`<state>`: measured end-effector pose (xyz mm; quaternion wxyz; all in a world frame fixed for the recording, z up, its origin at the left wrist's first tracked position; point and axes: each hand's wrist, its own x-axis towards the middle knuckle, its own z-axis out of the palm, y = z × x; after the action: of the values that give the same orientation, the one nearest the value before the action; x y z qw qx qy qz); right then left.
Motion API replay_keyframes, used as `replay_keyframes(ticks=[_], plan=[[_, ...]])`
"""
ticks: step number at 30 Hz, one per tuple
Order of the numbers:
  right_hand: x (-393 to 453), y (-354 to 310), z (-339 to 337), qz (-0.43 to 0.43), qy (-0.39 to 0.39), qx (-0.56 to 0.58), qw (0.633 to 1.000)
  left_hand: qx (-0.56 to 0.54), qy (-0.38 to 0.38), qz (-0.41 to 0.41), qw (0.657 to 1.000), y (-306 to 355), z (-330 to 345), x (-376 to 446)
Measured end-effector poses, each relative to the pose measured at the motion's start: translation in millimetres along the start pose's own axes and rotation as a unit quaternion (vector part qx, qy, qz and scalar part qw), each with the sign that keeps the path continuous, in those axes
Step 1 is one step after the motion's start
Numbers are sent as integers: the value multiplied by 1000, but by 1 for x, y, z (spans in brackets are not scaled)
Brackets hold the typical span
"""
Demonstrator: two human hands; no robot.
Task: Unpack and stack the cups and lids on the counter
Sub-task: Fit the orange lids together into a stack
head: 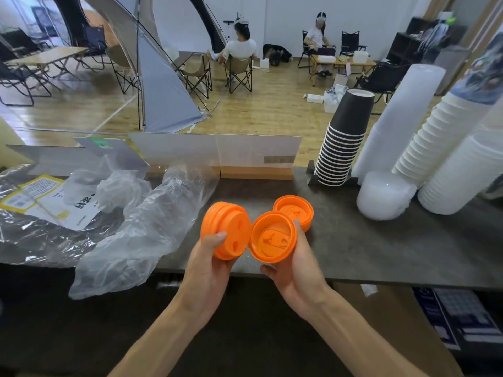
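Observation:
My left hand (209,263) grips a small stack of orange lids (227,231), tilted so the tops face right. My right hand (292,270) holds a single orange lid (272,236) with its hollow underside toward me. The two sit side by side just above the counter's front edge. A short stack of orange lids (295,212) rests upside down on the dark counter (381,246) right behind my right hand. An inverted stack of black paper cups (344,140) stands at the back right.
Crumpled clear plastic bags (141,227) and a printed wrapper (40,198) cover the counter's left half. Tall stacks of white cups (438,142), a sleeve of translucent lids (400,118) and clear dome lids (383,195) crowd the right. A low acrylic screen (217,153) lines the back edge.

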<state>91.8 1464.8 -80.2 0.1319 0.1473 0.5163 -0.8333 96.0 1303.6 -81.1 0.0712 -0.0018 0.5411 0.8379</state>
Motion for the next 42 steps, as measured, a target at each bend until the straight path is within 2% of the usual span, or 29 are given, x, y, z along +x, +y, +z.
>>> replay_keyframes(ticks=[5,8,11,16,24,29,33,39,42], plan=[[-4,-6,-2,8,-4,-8,1000,24,-10,18,1000,2,1,-2],[-7,-10,-2,23,-22,-23,999,129,2,75,989,2,1,-5],[-11,-15,0,67,-62,-65,994,258,-5,160,953,6,1,-10],[-17,-31,9,119,-118,-107,980,397,-111,230,882,7,-8,-8],[-24,-33,11,171,-161,-119,965,423,-158,237,860,12,-10,-17],[-22,-30,17,171,-160,-127,964,410,-156,217,872,14,-9,-22],[-19,-28,17,167,-120,-124,971,435,-126,201,868,18,-12,-20],[-18,-27,18,171,-58,-156,971,489,-200,161,833,26,-21,-10],[-19,-27,20,181,-49,-159,969,504,-210,159,823,29,-22,-4]])
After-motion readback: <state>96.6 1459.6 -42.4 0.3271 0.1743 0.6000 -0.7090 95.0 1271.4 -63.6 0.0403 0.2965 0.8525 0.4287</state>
